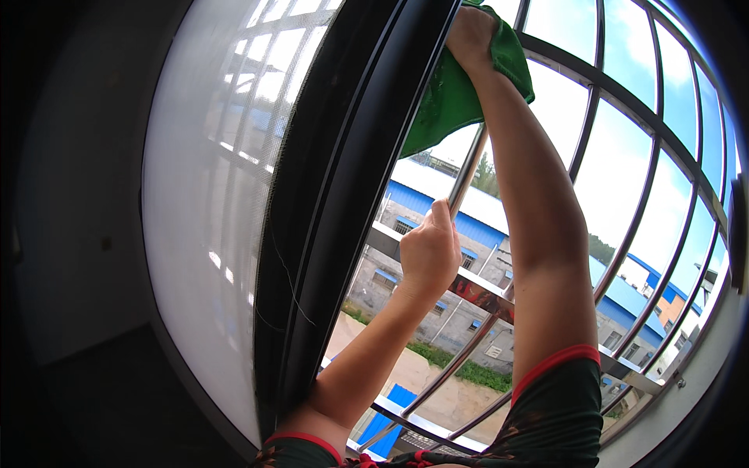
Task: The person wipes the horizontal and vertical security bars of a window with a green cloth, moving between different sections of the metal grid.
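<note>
My left hand [430, 248] is closed around an upright metal bar [468, 169] of the window grille, at the middle of the view. Higher up, my right hand [471, 35] presses on a green cloth [450, 105] near the top edge of the view. The cloth hangs down beside the black window frame [363, 146] and drapes on both sides of my wrist. My right fingers are partly hidden by the cloth and the frame. Left of the black frame is a window pane with mesh [216, 205], which shows reflections of bars.
Metal grille bars [626, 234] curve across the right side, with crossbars [585, 70] between them. Loose threads [289, 281] lie on the black frame. Beyond the grille stand buildings with blue and white roofs, far below. A dark wall [76, 234] is at the left.
</note>
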Demonstrator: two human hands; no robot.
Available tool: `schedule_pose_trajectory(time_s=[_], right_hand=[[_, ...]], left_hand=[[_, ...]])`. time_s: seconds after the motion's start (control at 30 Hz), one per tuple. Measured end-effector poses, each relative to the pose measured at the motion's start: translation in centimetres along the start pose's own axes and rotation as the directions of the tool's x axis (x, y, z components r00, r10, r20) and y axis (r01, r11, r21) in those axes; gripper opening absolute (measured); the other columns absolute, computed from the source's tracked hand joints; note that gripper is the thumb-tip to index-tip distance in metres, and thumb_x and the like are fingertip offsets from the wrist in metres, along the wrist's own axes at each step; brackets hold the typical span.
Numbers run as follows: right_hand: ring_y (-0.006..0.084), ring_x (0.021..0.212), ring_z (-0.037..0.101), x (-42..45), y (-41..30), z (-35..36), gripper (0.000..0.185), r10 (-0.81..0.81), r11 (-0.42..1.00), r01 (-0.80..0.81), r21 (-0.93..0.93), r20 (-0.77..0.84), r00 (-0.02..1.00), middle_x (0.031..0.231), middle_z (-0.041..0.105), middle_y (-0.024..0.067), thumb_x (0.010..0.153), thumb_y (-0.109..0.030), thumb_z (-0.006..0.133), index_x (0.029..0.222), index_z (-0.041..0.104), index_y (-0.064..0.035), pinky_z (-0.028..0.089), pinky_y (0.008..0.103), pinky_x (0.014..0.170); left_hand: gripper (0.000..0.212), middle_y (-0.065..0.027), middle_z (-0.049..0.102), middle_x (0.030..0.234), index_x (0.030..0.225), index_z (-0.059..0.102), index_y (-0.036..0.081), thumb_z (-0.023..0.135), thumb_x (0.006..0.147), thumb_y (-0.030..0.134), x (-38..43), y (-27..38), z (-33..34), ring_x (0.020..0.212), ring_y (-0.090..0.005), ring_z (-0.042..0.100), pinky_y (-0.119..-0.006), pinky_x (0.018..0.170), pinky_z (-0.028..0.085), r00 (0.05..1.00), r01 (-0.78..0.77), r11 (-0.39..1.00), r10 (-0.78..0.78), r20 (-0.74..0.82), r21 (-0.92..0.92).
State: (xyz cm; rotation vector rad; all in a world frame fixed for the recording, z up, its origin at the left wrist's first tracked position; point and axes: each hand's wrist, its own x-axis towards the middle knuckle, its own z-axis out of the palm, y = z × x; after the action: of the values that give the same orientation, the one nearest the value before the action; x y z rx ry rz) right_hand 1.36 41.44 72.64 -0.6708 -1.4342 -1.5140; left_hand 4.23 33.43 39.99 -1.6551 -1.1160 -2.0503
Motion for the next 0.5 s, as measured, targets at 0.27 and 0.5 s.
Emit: schedule_pose_trajectory(time_s=[0.27,0.5], right_hand=[[0.0314,0.097,0.059,-6.0,-4.9,-0.5,0.011,0.075,0.916,0.06,0.397,-0.316,0.946,0.086,0.066,0.0129,0.072,-0.004,0.059,0.076,0.068,-0.009,0.048,0.0414,0.078],[0.0306,0.097,0.056,-4.2,-4.7,3.0,0.011,-0.001,0.858,0.119,0.499,-0.231,0.973,0.087,0.065,0.0133,0.075,-0.006,0.056,0.076,0.067,-0.0061,0.038,0.0396,0.091]], left_hand=[[0.027,-0.0201,0.064,0.079,0.105,0.044,0.001,0.059,0.084,0.008,-0.1,-1.1,0.2,0.069,-0.0389,0.064,-0.045,0.058,0.051,1.0,-0.005,1.0,0.005,0.002,-0.007],[0.028,-0.0204,0.064,0.083,0.107,0.044,0.001,0.059,0.085,0.009,-0.5,-1.3,0.3,0.071,-0.0384,0.064,-0.045,0.06,0.051,1.0,-0.002,1.0,0.002,-0.002,-0.007]])
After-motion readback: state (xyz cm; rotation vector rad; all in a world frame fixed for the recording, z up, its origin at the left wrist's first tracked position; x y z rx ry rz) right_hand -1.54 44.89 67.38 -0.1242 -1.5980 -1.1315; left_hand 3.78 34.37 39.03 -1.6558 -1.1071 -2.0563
